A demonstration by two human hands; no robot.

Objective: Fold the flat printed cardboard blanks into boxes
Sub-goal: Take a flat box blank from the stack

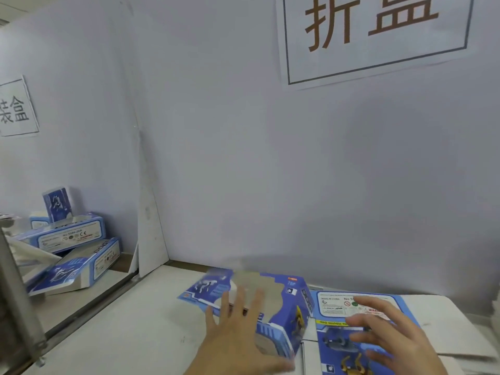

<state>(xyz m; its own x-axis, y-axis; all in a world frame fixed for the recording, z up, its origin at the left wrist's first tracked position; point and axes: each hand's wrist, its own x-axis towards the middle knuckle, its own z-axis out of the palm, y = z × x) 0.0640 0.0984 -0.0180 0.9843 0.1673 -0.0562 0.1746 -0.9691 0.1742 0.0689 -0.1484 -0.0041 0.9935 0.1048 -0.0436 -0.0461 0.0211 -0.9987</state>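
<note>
A partly folded blue printed box (286, 307) stands on the white table (130, 328), its grey inside showing and one flap (205, 289) spread out to the left. My left hand (238, 334) hovers over the near side of it with fingers spread and straight. To its right lies a stack of flat blue printed blanks (335, 339). My right hand (384, 336) is above that stack, fingers loosely spread, holding nothing.
Several folded blue boxes (73, 247) are piled behind a partition panel (151, 212) at the left. A metal post (19, 301) stands at the left edge. A white wall with paper signs (376, 36) closes off the back of the table.
</note>
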